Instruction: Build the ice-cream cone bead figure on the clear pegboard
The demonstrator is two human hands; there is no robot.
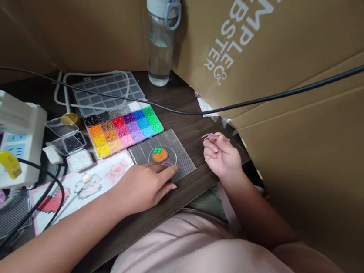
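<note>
My left hand point(146, 183) lies over the lower left part of a clear pegboard point(183, 154), its fingers stretched out and the index fingertip touching the board. On the board is an orange bead figure with a green top point(160, 154). A pink line of beads point(169, 163) shows beside my fingers, partly hidden by them. To the right of the board, my right hand point(224, 160) is raised and closed around pink tweezers point(212, 137), which point left. I cannot make out anything between their tips.
Beyond the pegboard stands a compartment box of coloured beads point(124, 130) with its clear lid point(107, 90) open. A pattern sheet point(74, 205) lies left. A water bottle point(159, 38), black cable point(186, 113), power strip point(22, 146) and cardboard walls point(317, 138) surround the desk.
</note>
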